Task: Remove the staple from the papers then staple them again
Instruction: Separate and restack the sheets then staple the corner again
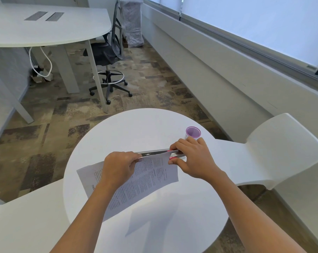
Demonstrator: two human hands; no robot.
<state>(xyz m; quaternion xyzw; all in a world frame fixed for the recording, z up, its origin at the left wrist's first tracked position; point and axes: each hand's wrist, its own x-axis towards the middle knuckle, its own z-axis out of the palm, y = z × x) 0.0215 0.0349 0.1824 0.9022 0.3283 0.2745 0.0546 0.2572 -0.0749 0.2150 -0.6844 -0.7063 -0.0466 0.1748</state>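
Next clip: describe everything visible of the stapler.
The stapler is long and slim, silvery metal with pink bits at its right end. It lies along the far edge of the printed papers, over the white table. The right hand grips its right end; the left hand pinches the papers at its left end.

Centre frame, your white paper sheets (151, 178) carry black print; your metal stapler (175, 153) is silver and pink; upper frame, brown-grey mottled carpet (154, 79).
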